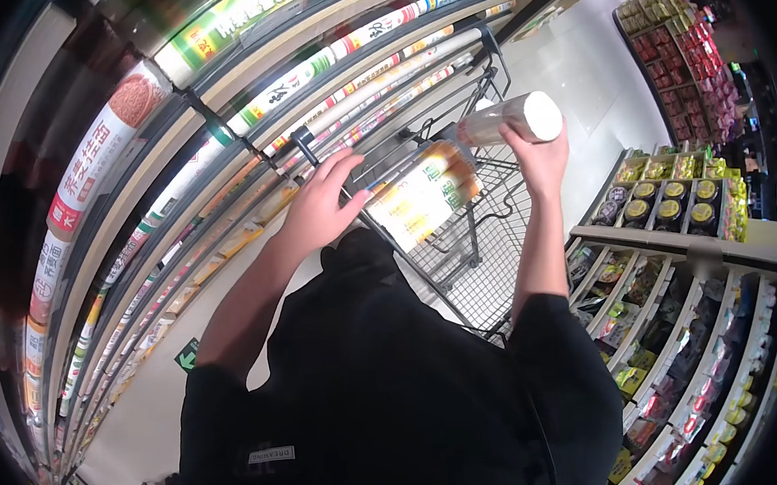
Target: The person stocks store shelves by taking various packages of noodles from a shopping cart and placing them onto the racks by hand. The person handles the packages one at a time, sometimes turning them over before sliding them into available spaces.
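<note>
My right hand (540,155) is wrapped round a cylindrical pack (493,124) with a flat white end and a shiny, partly clear side, holding it above the shopping cart (490,276). What is inside the pack I cannot make out. My left hand (321,200) is open, its fingers apart, beside the near end of the cart's handle and a white, yellow and green printed panel (426,195) on the cart. Whether these fingers touch the cart I cannot tell. Below the panel, the cart's wire basket shows.
On the left, shelves hold packs of dried noodles (99,159) with price strips along their edges. To the right stands a rack of bagged goods (647,332) topped by dark jars with yellow lids (670,209). A red-packed display (683,69) stands farther off on the pale floor (575,72).
</note>
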